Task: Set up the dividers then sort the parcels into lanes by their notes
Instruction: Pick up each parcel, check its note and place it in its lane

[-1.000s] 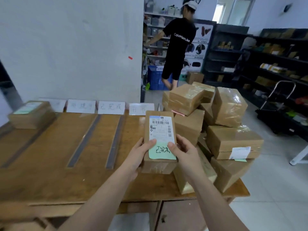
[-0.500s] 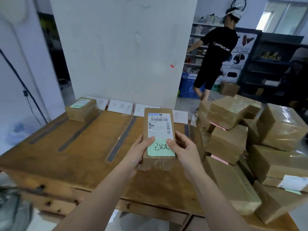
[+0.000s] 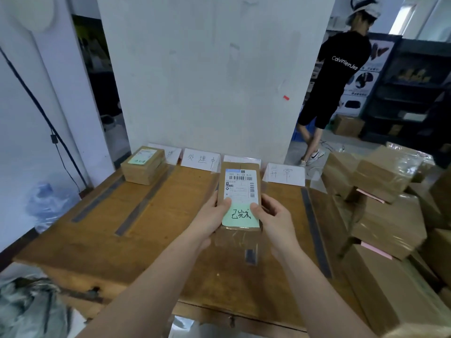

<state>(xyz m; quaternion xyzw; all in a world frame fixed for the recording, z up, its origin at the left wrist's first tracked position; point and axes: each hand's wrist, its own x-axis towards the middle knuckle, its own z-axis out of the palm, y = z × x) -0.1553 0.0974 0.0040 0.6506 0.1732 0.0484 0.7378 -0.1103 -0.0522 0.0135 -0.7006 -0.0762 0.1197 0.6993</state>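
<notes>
I hold a small brown parcel point(image 3: 240, 174) above the middle of the wooden table point(image 3: 170, 215). It carries a white shipping label and a green handwritten note point(image 3: 240, 217). My left hand point(image 3: 211, 219) grips its left side and my right hand point(image 3: 273, 218) grips its right side, thumbs on top. Grey divider strips point(image 3: 144, 203) run front to back on the table, marking lanes. White paper signs point(image 3: 201, 159) stand along the back edge. Another parcel with a green note point(image 3: 144, 164) lies in the far left lane.
A heap of taped brown parcels point(image 3: 388, 208), some with pink notes, fills the table's right end. A white pillar point(image 3: 214, 69) rises behind the table. A person in black point(image 3: 339, 76) stands at the right rear by dark shelves. A black cable hangs at left.
The view has swung left and closer to the table. The parcel stays in both hands, now over the middle lane near the signs. The person behind has stepped to the right.
</notes>
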